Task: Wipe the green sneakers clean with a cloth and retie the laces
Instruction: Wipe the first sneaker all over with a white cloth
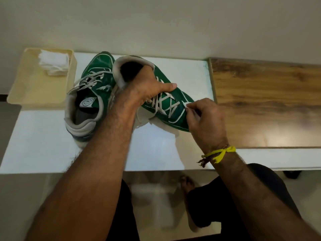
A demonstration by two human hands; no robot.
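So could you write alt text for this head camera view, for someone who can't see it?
The left hand grips a tilted green sneaker at its opening while the right hand pinches its lace near the toe. The second sneaker stands beside it on a white table, near a cream tray holding a white cloth.

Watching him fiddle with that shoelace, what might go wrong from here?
The right hand pinches a lace near the toe of the held sneaker; a hard tug could pull it out of the eyelets. The left hand grips that tilted shoe only at its collar, so it might twist and knock the other sneaker beside it.
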